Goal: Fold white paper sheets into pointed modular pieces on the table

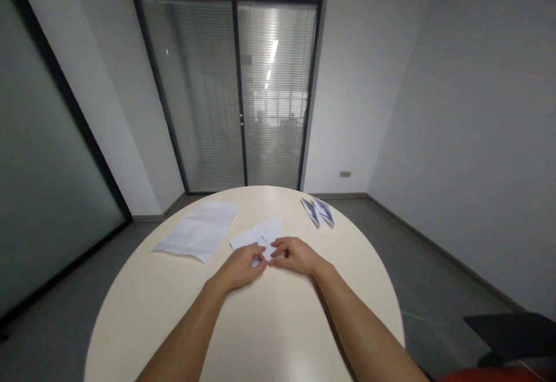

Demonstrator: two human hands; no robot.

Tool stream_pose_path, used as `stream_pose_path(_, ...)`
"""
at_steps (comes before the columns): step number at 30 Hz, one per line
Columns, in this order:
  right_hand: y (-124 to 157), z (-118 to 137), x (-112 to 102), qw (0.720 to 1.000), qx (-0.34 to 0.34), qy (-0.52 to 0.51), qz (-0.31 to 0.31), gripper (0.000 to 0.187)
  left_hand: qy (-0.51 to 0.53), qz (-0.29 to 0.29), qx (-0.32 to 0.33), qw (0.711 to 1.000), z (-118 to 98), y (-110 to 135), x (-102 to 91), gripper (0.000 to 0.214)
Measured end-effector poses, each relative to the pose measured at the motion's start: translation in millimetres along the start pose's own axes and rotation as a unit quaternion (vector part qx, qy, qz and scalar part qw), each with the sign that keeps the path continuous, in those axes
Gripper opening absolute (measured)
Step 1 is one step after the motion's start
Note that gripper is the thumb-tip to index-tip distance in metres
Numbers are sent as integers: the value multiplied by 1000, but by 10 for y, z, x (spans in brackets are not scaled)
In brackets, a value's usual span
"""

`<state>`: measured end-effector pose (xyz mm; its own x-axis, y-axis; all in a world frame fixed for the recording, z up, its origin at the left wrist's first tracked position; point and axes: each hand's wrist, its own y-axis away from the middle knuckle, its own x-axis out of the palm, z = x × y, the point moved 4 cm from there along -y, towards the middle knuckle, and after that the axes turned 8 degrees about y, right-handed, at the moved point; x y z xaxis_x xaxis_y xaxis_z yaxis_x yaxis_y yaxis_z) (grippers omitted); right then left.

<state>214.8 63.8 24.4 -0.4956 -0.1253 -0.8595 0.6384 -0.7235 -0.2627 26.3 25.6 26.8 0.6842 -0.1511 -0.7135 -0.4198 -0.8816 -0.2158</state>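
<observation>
A partly folded sheet of white paper [256, 232] lies near the middle of the table, with slanted edges and a flap at its near side. My left hand [244, 266] has its fingers and thumb pinched on the near left edge of this paper. From the other side, my right hand [296, 255] is curled with its fingertips on the near right part of the same sheet. The two hands almost meet at the paper's near corner. The exact fold under the fingertips is partly hidden.
A large creased white sheet [197, 230] lies at the table's left. Two folded paper pieces with dark printed areas [318, 212] sit at the far right. The round cream table [269, 335] has a curved edge. A dark chair part [510, 333] stands at lower right.
</observation>
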Motion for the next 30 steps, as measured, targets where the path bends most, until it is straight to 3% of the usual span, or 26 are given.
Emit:
stream_pose_path(15, 6, 16, 6, 1000, 6, -15, -7, 27, 66, -35, -5, 997, 60, 3, -71, 24)
stream_pose_path(23, -3, 4, 38, 1000, 4, -10, -5, 27, -35, -71, -47, 996, 192, -29, -101, 38)
stream_pose_path(30, -24, 18, 80, 1000, 9, -1, -15, 28, -82, -97, -61, 990, 256, -53, -93, 30)
